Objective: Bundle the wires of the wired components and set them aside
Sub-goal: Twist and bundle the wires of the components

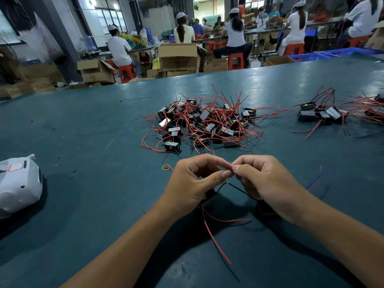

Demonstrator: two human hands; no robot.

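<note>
Red wires [230, 165] pinched between left hand [195, 179] and right hand [264, 179], fingertips meeting

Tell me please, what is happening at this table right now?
A person is joining wire ends: the left hand and right hand pinch thin wires together above the green table. A loose pile of components waits ahead; a smaller group lies to the right.

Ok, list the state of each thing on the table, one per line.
Left hand: pinching wire ends.
Right hand: pinching the same ends.
Held components: under the hands, wires trailing loose.
Middle pile: loose, tangled.
Right group: set apart.
Rubber band: lying unused.
White bag: lying crumpled.
</note>
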